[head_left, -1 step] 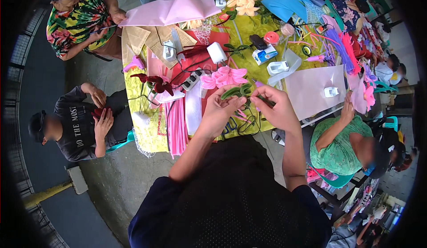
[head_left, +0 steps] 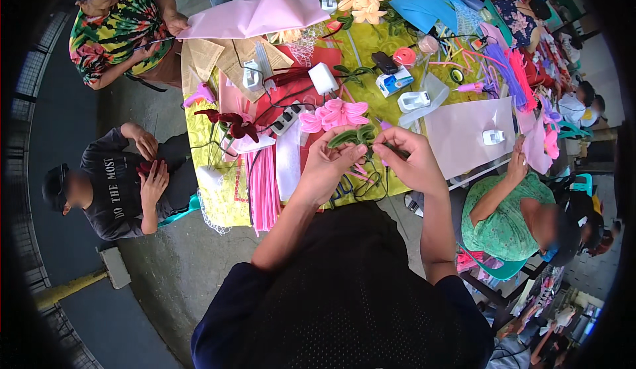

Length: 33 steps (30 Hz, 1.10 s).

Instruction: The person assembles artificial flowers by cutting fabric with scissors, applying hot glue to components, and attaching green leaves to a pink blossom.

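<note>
Above the table's near edge, my left hand (head_left: 333,163) pinches a bunch of looped green pipe-cleaner leaves (head_left: 358,135) between thumb and fingers. My right hand (head_left: 417,161) is close beside it, thumb and fingertips closed on a green pipe cleaner (head_left: 397,150) at the right of the leaves. Just beyond the left hand lies a pink pipe-cleaner flower (head_left: 341,112). Below the hands, thin pink stems and a dark cord show partly on the cloth. The far side of the green piece is hidden by my fingers.
A yellow cloth (head_left: 364,41) covers the table. White power strip (head_left: 287,120), pink pipe-cleaner bundle (head_left: 264,190) and dark red flower (head_left: 235,125) lie left. Right are a tape dispenser (head_left: 414,101) and a translucent sheet (head_left: 464,130). Co-workers sit left and right; another stands far left holding pink wrap (head_left: 258,14).
</note>
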Motion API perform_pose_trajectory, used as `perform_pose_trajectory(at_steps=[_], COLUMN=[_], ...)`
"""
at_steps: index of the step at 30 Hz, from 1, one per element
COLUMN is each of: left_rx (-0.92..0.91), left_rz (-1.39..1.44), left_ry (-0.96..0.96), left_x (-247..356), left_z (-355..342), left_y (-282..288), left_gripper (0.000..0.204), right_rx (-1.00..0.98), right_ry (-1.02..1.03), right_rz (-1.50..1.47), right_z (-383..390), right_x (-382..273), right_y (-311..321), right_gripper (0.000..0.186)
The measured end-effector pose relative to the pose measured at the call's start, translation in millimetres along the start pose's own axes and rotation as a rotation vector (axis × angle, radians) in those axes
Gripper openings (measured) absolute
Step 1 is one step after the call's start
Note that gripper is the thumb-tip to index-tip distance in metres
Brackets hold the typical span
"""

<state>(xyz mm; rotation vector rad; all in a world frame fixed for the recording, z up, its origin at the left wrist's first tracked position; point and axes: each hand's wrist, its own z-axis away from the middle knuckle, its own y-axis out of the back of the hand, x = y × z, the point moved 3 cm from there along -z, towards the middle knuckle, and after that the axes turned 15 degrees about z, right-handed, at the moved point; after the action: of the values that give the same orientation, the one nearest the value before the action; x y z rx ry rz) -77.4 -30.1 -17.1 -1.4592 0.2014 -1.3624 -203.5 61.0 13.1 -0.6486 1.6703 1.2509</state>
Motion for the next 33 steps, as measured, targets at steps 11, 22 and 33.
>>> perform_pose_trajectory(at_steps=[11, 22, 33], left_rx=[-0.070, 0.046, 0.040], left_rz=[0.099, -0.101, 0.035], left_ry=[-0.006, -0.130, -0.170], left_x=[0.1, -4.6, -4.3], left_z=[6.0, 5.1, 9.2], left_y=[3.7, -2.0, -4.4], left_gripper=[0.036, 0.042, 0.054], right_rx=[-0.196, 0.006, -0.030], right_ry=[-0.200, -0.069, -0.196], right_rz=[-0.223, -0.116, -0.566], right_z=[3.8, 8.4, 15.3], right_x=[6.3, 13.8, 10.6], right_y=[-3.3, -18.8, -24.5], right_gripper=[0.006, 0.009, 0.014])
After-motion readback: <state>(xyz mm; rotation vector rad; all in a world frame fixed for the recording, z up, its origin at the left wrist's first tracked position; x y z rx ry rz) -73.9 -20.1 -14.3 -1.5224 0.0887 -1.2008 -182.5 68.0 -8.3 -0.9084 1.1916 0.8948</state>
